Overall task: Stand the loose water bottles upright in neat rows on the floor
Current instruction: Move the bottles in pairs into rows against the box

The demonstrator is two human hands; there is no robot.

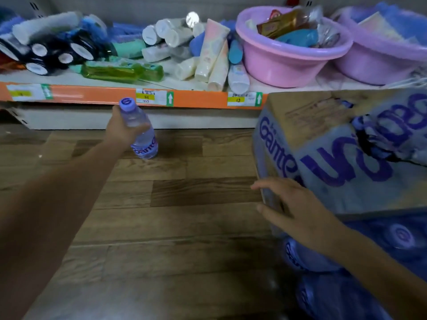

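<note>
Left hand (122, 131) wrapped around the upper body of a clear plastic water bottle with a purple cap (141, 132), its base on the wood-plank floor (184, 227) before the orange-edged shelf (104, 97). Right hand (298, 204), fingers spread, rests against the printed cardboard carton (335, 139).

My left grip (124, 130) hides the bottle's (144, 137) middle. Bottles (307, 255) below the box (346, 153) are blurry, cut off.

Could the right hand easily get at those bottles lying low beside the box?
Probably yes. The right hand is open, holds nothing, and hovers by the cardboard box, just above the loose bottles. Nothing visible lies between them.
</note>
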